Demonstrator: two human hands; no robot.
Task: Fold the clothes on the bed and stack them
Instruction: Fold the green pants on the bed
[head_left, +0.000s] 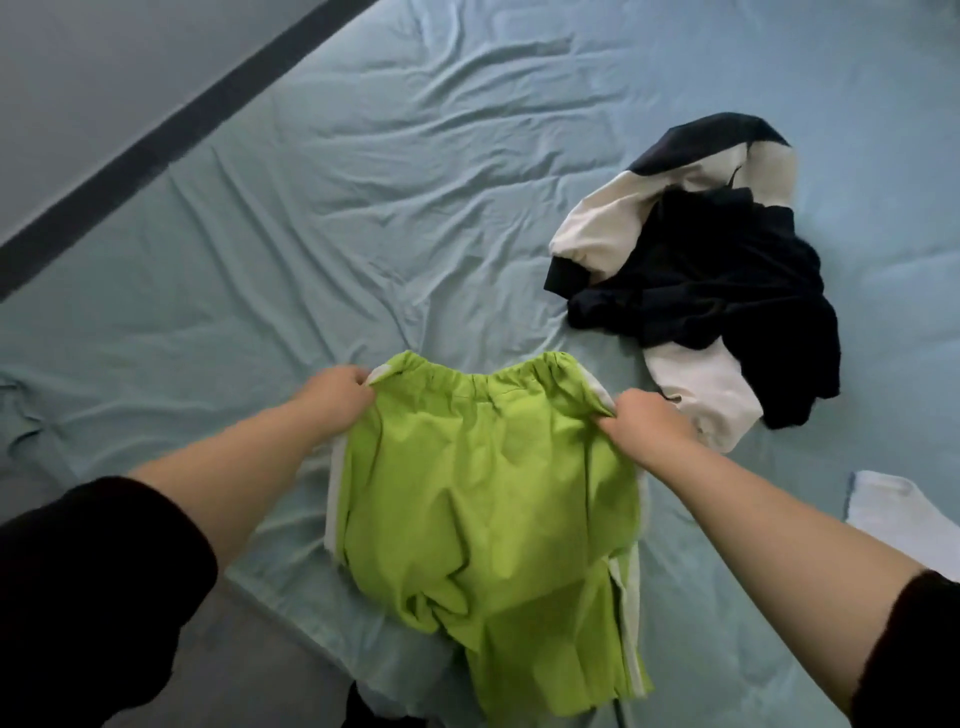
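- Lime-green shorts (488, 499) with white side stripes lie at the near edge of the bed (363, 182). The waistband points towards the far side, and the legs spill over that near edge.
- Your left hand (332, 400) pinches the left end of the waistband, fingers curled into the cloth. Your right hand (644, 423) grasps the right end the same way.
- Pull the waistband taut between both hands and draw the legs fully up onto the sheet before you fold. By my judgement the crumple low in the middle needs smoothing first, or the fold will bunch.
- Then bring one side over the other so the white stripes meet.
- Count: one pair of shorts.
- One dark-and-cream heap (717, 291) lies towards the bed's right side, its cream sleeve near your right hand. Whether it holds one garment or two, you cannot tell.
- One pale cloth (893, 514) lies at the right edge, partly cut off.
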